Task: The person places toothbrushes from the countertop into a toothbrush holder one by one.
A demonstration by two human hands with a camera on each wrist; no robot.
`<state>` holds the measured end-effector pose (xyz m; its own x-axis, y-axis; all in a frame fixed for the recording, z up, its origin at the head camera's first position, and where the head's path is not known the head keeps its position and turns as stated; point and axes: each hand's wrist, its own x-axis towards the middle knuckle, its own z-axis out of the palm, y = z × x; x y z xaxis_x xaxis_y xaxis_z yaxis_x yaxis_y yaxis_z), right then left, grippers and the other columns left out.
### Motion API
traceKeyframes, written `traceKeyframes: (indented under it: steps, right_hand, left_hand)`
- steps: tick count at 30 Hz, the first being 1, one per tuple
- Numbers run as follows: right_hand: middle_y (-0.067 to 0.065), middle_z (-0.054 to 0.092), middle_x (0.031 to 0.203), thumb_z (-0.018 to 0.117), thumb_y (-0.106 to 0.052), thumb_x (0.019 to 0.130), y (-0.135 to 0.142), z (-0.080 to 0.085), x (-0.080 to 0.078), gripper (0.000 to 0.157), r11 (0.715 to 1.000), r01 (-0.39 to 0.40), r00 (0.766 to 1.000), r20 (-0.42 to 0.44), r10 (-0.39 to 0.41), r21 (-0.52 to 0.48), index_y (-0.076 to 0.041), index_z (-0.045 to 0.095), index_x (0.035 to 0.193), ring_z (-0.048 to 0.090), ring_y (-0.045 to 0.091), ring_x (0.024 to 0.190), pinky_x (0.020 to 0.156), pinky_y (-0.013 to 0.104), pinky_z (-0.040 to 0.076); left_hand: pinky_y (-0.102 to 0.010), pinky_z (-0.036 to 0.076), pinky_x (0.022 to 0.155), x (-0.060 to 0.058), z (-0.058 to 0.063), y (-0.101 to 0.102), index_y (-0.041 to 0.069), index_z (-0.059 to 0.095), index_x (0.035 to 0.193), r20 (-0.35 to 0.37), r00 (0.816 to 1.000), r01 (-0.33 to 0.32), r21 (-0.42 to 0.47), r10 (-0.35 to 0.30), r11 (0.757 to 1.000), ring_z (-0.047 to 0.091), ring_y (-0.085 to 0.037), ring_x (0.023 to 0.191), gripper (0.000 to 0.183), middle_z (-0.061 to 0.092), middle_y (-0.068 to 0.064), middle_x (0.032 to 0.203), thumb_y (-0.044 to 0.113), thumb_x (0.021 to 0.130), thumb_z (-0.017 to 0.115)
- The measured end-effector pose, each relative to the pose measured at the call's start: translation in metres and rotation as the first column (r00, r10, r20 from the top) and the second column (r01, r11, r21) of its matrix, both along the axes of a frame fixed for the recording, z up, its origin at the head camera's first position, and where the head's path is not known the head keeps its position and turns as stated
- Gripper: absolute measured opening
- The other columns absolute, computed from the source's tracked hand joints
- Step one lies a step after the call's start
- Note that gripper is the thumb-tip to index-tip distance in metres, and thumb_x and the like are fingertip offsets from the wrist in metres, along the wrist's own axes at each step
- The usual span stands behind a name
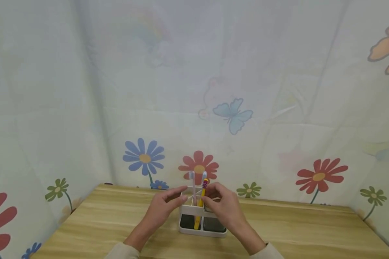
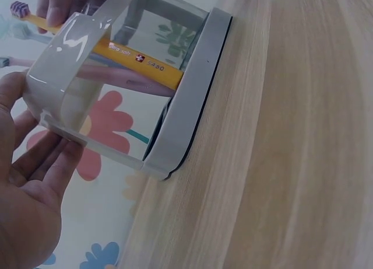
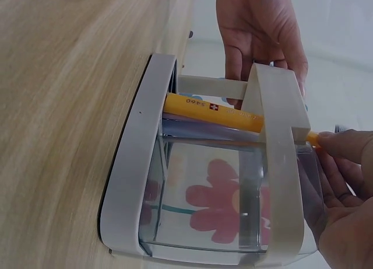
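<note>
A white toothbrush holder (image 1: pixel 203 233) with a divided top frame and dark base pads stands on the table. My left hand (image 1: pixel 160 208) holds its top frame at the left side, thumb at the near corner. A yellow toothbrush (image 1: pixel 197 221) stands in the front of the holder, bristles up, its lower end down at the base. Thumb and fingers of my right hand (image 1: pixel 225 207) pinch it near the neck. Behind it are a pink toothbrush (image 2: pixel 128 81) and a blue-bristled one (image 1: pixel 204 175). A clear cup (image 3: pixel 175 251) sits in the holder's right side, partly hidden by my right hand in the head view.
The wood-grain table (image 1: pixel 295 230) extends to both sides of the holder. A pale curtain (image 1: pixel 181 90) printed with flowers and butterflies hangs close behind the table's back edge and along the sides.
</note>
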<state>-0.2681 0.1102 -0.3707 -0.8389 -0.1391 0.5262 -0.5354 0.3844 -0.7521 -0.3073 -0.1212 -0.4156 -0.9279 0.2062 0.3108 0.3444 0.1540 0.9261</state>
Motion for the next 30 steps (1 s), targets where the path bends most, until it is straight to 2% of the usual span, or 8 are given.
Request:
traceKeyframes:
  steps: [6,14,19,23,26,30]
  right_hand:
    - [0.000,0.071,0.093,0.081,-0.004,0.094,0.001,-0.002,0.001,0.016,1.000,-0.002,1.000,0.007,0.001,0.021,-0.005,0.071,0.106,0.069,0.015,0.086,0.079,0.025,0.061]
    - [0.003,0.072,0.096,0.082,0.000,0.092,0.000,0.000,0.001,0.021,0.999,-0.007,1.000,-0.013,0.008,0.045,-0.004,0.069,0.108,0.070,0.019,0.087,0.079,0.026,0.061]
    - [0.004,0.072,0.099,0.082,-0.001,0.092,0.005,0.002,-0.001,0.024,0.998,-0.014,1.000,0.020,0.012,0.060,-0.003,0.069,0.113,0.071,0.018,0.090,0.081,0.026,0.061]
    - [0.007,0.072,0.101,0.083,-0.002,0.092,0.012,0.003,-0.002,0.028,0.997,-0.019,0.999,0.050,0.015,0.072,-0.002,0.069,0.115,0.072,0.019,0.091,0.081,0.027,0.061]
    - [0.008,0.072,0.104,0.083,-0.006,0.092,0.019,0.006,-0.001,0.027,0.995,-0.039,0.997,0.065,0.033,0.092,-0.002,0.069,0.115,0.072,0.020,0.093,0.082,0.028,0.061]
    - [0.007,0.073,0.105,0.081,-0.011,0.095,0.028,0.013,0.000,0.023,0.994,-0.026,0.997,0.069,0.018,0.107,-0.005,0.071,0.115,0.071,0.019,0.094,0.084,0.030,0.061]
  left_hand:
    - [-0.043,0.053,0.106,0.002,-0.002,0.000,0.014,0.071,0.140,0.004,1.000,0.000,-0.013,0.000,1.000,0.065,-0.029,0.129,0.043,0.068,-0.008,0.140,0.030,0.101,0.076]
    - [-0.041,0.054,0.105,0.002,-0.001,-0.001,0.012,0.071,0.140,-0.007,1.000,0.003,-0.005,-0.003,1.000,0.065,-0.029,0.129,0.044,0.069,-0.009,0.140,0.030,0.101,0.076]
    - [-0.039,0.055,0.103,0.002,-0.001,0.000,0.014,0.072,0.138,-0.014,1.000,-0.011,-0.017,0.011,1.000,0.067,-0.028,0.126,0.043,0.070,-0.008,0.138,0.031,0.100,0.077]
    - [-0.044,0.055,0.104,0.003,-0.002,0.001,0.015,0.073,0.138,-0.023,1.000,-0.022,-0.045,0.021,0.999,0.066,-0.029,0.127,0.042,0.070,-0.008,0.138,0.034,0.100,0.076]
    - [-0.049,0.055,0.104,0.005,-0.002,0.001,0.014,0.073,0.138,-0.052,0.998,-0.035,-0.082,0.030,0.996,0.066,-0.031,0.127,0.042,0.069,-0.008,0.139,0.035,0.101,0.075]
    - [-0.044,0.057,0.101,0.004,-0.002,0.001,0.015,0.071,0.140,-0.134,0.990,-0.070,-0.156,0.049,0.985,0.065,-0.032,0.128,0.044,0.068,-0.007,0.141,0.037,0.103,0.073]
